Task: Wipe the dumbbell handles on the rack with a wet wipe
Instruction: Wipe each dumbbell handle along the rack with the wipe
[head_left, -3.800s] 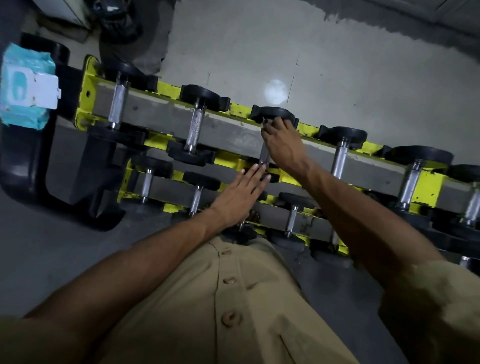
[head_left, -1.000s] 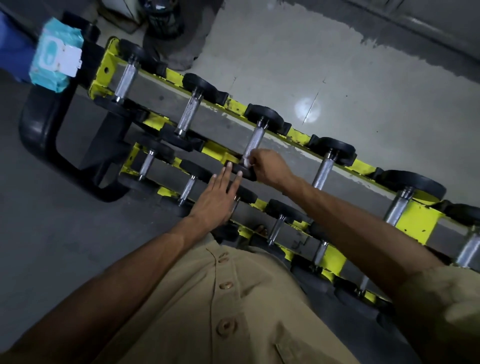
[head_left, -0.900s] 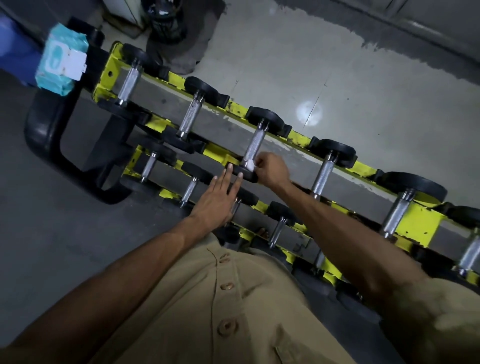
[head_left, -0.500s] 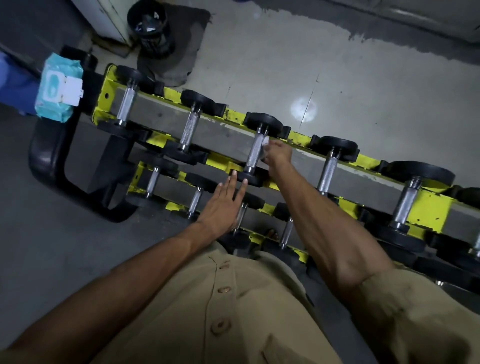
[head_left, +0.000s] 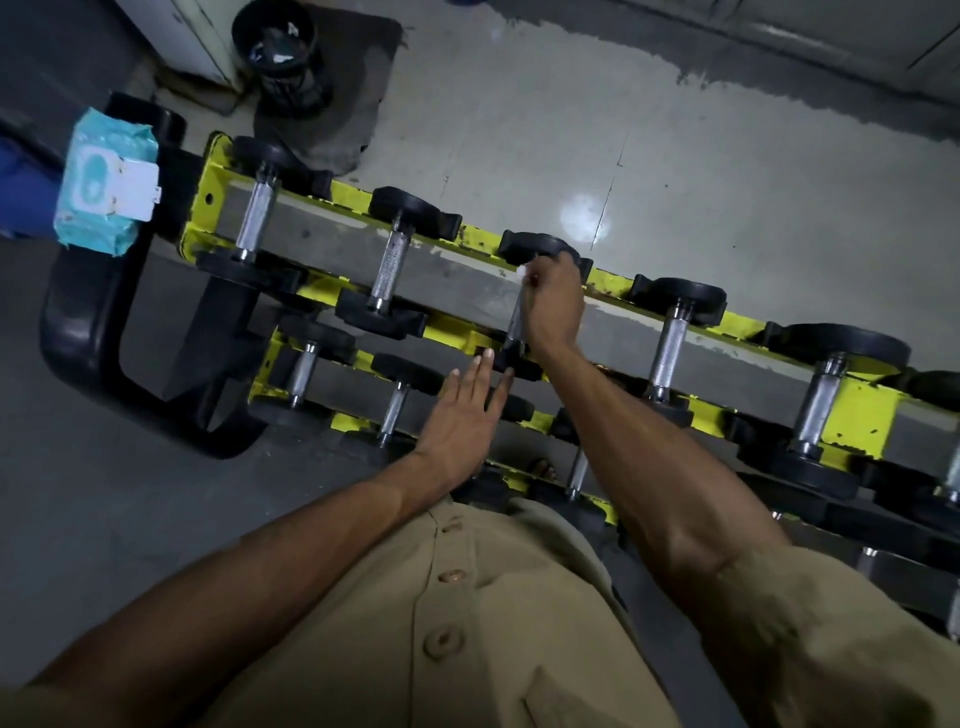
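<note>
A yellow rack holds several dumbbells with black heads and knurled steel handles on two tiers. My right hand is curled round the upper part of the third top-tier dumbbell handle, with a bit of white wet wipe showing at its fingertips. My left hand lies flat with straight fingers on the black heads just below that dumbbell, holding nothing.
A teal pack of wet wipes sits on a black bench end at the rack's left. A black bin stands on a dark mat beyond the rack. Bare concrete floor lies behind the rack.
My right hand has slid along the third handle from its near end up to the far end. The left hand has stayed flat in the same place.
</note>
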